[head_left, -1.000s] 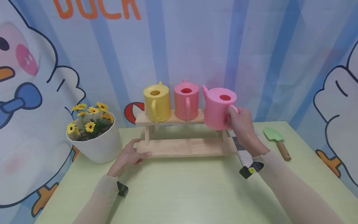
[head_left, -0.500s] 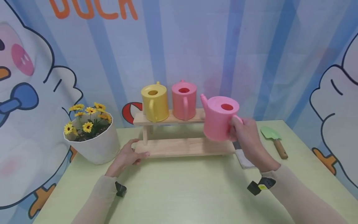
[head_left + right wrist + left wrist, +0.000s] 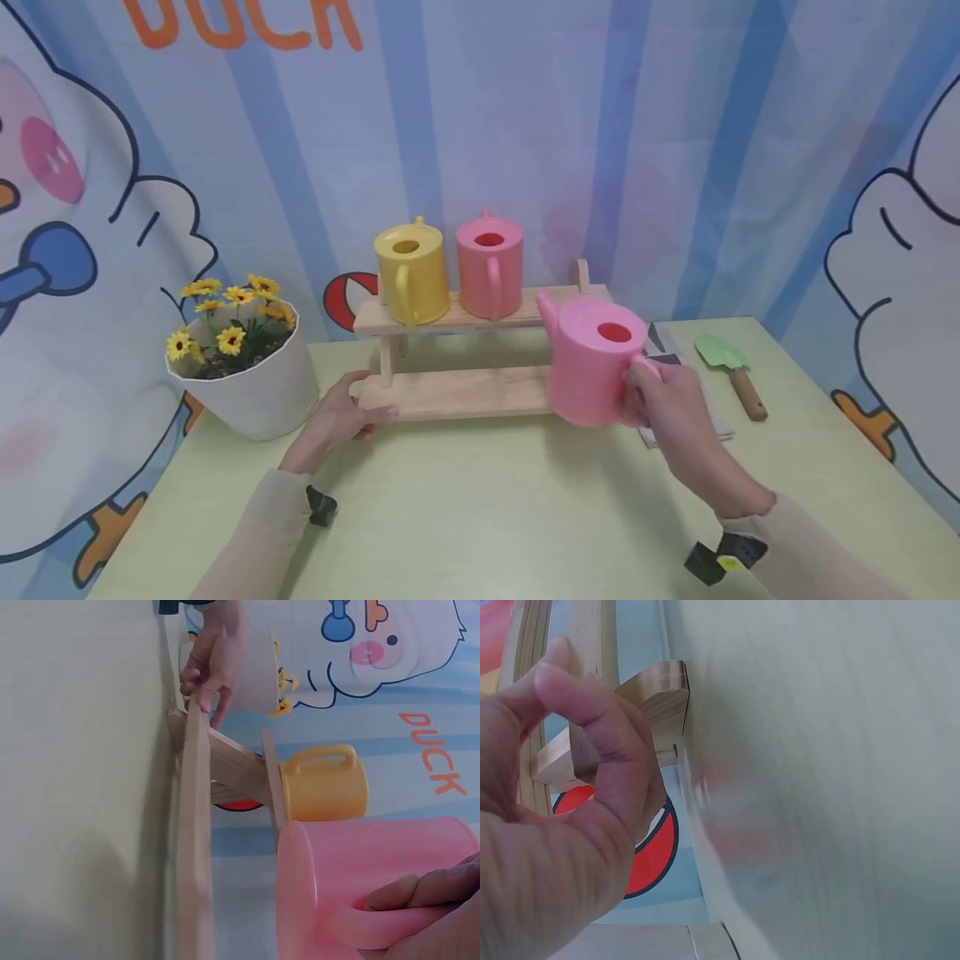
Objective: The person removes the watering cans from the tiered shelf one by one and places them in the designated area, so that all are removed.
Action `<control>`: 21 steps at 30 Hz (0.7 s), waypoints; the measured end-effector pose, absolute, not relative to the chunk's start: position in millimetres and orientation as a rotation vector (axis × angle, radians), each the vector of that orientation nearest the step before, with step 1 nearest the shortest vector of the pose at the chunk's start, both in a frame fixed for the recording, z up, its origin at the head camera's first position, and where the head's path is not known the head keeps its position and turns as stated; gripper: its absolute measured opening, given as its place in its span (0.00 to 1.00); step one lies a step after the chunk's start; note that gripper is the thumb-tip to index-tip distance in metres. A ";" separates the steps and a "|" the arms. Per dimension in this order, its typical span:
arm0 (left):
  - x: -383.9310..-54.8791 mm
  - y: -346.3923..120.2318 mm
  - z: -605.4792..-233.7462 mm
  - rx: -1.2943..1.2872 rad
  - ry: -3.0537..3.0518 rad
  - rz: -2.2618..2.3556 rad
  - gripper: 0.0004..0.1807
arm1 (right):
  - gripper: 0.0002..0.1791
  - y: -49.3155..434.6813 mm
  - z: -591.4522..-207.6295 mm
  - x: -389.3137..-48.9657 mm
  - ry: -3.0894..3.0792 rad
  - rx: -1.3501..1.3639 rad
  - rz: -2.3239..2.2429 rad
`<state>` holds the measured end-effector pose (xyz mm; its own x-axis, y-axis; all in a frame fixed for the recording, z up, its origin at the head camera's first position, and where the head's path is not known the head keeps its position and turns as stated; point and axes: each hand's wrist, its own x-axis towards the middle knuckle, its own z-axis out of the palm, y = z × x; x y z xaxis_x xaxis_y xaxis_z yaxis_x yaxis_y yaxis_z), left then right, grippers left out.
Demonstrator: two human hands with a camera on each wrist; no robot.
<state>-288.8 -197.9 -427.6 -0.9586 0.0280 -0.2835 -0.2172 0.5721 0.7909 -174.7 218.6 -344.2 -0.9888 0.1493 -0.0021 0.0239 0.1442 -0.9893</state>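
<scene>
My right hand (image 3: 675,421) grips the handle of a bright pink watering can (image 3: 587,371), held upright in front of the right part of a two-tier wooden plant stand (image 3: 457,392). The can's spout points away toward the back left. On the upper tier stand a yellow watering can (image 3: 420,287) and a coral-pink watering can (image 3: 480,279), side by side with handles facing me. My left hand (image 3: 337,421) holds the left end of the lower tier, thumb on top. In the left wrist view, its curled fingers (image 3: 619,750) are at the wooden end.
At the left, a white pot (image 3: 258,400) holds yellow flowers. A green trowel (image 3: 735,375) with a wooden handle lies at the right. Beside it, partly behind my right hand, is a folded cloth (image 3: 716,425) with a dark tool on it. A printed curtain (image 3: 525,108) hangs behind.
The bright pink watering can has come down and toward me, off the upper tier's right end, in my right hand. My left hand keeps its hold on the stand.
</scene>
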 end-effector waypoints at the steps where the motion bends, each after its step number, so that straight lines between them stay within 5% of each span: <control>1: -288.6 -197.8 -427.4 -0.151 2.540 1.335 0.57 | 0.23 218.9 -347.1 -172.2 -2.299 -0.189 1.997; 21: -289.2 -194.0 -425.4 -0.178 2.534 1.337 0.55 | 0.21 218.7 -401.9 -141.6 -2.348 -0.503 1.983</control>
<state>-289.2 -194.0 -425.4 -0.9560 0.0171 -0.2928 -0.2320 0.5667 0.7906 -141.6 218.7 -401.9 -0.9474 0.2610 -0.1849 0.2260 0.1370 -0.9644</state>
